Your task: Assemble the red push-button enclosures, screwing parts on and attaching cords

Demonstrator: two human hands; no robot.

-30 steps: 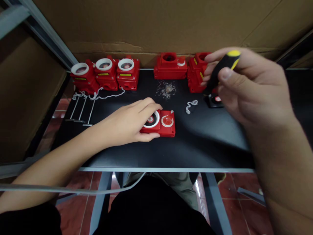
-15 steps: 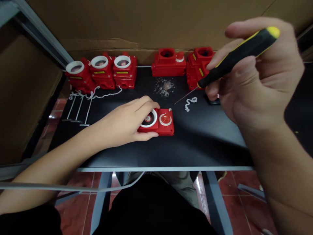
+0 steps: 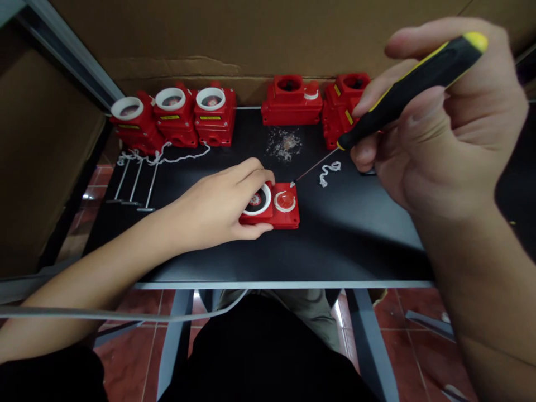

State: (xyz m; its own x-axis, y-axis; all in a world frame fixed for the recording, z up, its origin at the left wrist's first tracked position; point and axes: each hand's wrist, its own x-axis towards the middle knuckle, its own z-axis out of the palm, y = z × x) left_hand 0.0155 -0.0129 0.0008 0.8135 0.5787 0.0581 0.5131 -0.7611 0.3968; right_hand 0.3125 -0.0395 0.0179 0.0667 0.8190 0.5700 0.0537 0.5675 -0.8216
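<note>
A flat red cover plate point(image 3: 280, 207) with a white ring and a round red button lies at the middle of the black table point(image 3: 343, 240). My left hand point(image 3: 218, 204) grips its left end, fingers curled over the white ring. My right hand point(image 3: 435, 117) is closed round a black and yellow screwdriver point(image 3: 402, 84). The thin shaft slants down to the left and its tip touches the far right corner of the plate.
Three red boxes with white rings point(image 3: 170, 117) stand at the back left, two more red housings point(image 3: 312, 103) at the back middle. Metal rods point(image 3: 136, 187) and white chain point(image 3: 167, 159) lie left, a small chain point(image 3: 329, 170) and debris point(image 3: 285, 145) near the plate. Cardboard point(image 3: 251, 33) walls the back.
My right hand turned the screwdriver from upright to slanting and brought its tip down onto the plate's far right corner. My left hand stayed on the plate.
</note>
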